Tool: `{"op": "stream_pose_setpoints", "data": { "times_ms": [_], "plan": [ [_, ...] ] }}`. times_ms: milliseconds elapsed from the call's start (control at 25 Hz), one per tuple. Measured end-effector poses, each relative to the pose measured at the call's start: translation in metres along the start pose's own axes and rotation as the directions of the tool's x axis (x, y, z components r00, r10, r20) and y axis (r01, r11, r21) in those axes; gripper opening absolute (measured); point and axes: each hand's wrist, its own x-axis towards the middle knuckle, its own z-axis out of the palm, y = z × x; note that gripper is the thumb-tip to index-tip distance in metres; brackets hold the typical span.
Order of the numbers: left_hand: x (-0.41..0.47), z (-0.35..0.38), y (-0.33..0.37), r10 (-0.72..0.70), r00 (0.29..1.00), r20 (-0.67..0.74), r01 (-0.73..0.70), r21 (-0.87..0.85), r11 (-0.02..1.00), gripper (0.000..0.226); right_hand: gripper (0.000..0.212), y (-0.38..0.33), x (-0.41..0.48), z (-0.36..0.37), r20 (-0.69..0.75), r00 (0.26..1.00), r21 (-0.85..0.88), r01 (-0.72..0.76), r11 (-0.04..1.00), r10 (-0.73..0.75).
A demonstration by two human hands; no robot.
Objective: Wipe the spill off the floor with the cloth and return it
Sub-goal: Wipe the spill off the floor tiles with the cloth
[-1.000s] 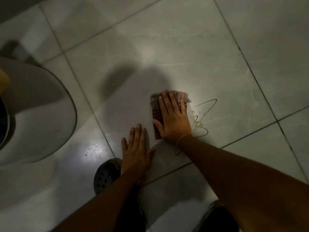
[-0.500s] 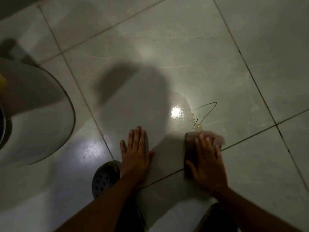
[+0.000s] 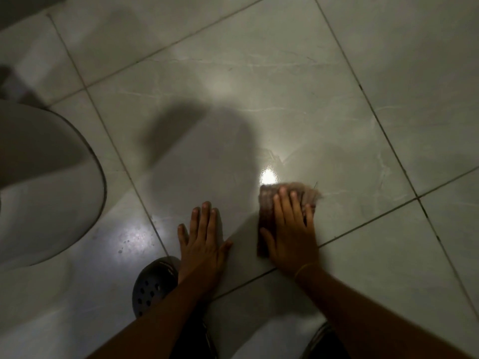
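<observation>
- Pressing flat with fingers spread, the right hand (image 3: pixel 291 235) lay palm-down on a folded reddish-brown cloth (image 3: pixel 267 216); it gripped nothing, only pinning the cloth against the floor.
- That cloth rested on the pale grey glossy tiled floor (image 3: pixel 311 86), showing past the fingertips and along the thumb side of the right hand, its far edge blurred.
- A thin gold-coloured bangle (image 3: pixel 305 268) circled the right wrist.
- The left hand (image 3: pixel 203 244) was spread open and empty, palm flat on the bare tile, just beside the right hand and apart from the cloth.
- Just beyond the right hand's fingertips a wet sheen of spilled liquid (image 3: pixel 272 158) caught a bright glare; its extent was hard to tell in the dim light.
- A dark grout line ran under the right wrist and toward the left forearm.
- Beneath the left forearm sat a dark perforated rubber clog (image 3: pixel 153 286), touching the floor.
- Well to the left of the left hand stood a large pale rounded object (image 3: pixel 46 190); what it was could not be told.
- A broad shadow lay on the tile beyond both hands.
</observation>
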Motion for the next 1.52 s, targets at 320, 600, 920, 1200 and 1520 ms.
{"op": "stream_pose_setpoints", "data": {
  "times_ms": [320, 600, 920, 1200, 1520],
  "plan": [
    [0.002, -0.002, 0.001, -0.003, 1.000, -0.007, 0.003, -0.018, 1.000, 0.084, 0.093, 0.084, -0.047, -0.024, 0.061, 0.944, -0.017, -0.323, 0.946, 0.323],
    [0.001, -0.001, 0.002, -0.011, 1.000, 0.002, 0.011, 0.006, 1.000, 0.089, 0.090, 0.011, 0.114, -0.043, -0.093, 0.933, 0.035, -0.345, 0.938, 0.347],
    [0.000, -0.007, -0.001, 0.037, 0.999, 0.009, -0.037, -0.017, 0.999, 0.098, 0.096, -0.015, -0.084, 0.019, 0.097, 0.977, 0.070, 0.182, 0.981, -0.188],
    [0.000, -0.012, 0.002, 0.016, 0.999, 0.036, -0.015, -0.027, 1.000, 0.103, 0.091, 0.115, 0.029, -0.048, 0.009, 0.920, -0.003, -0.393, 0.920, 0.393],
    [0.001, -0.012, -0.001, 0.042, 0.999, 0.028, -0.041, -0.049, 0.998, 0.103, 0.086, -0.043, 0.039, 0.003, -0.014, 0.987, 0.048, 0.161, 0.986, -0.161]
  ]
}}
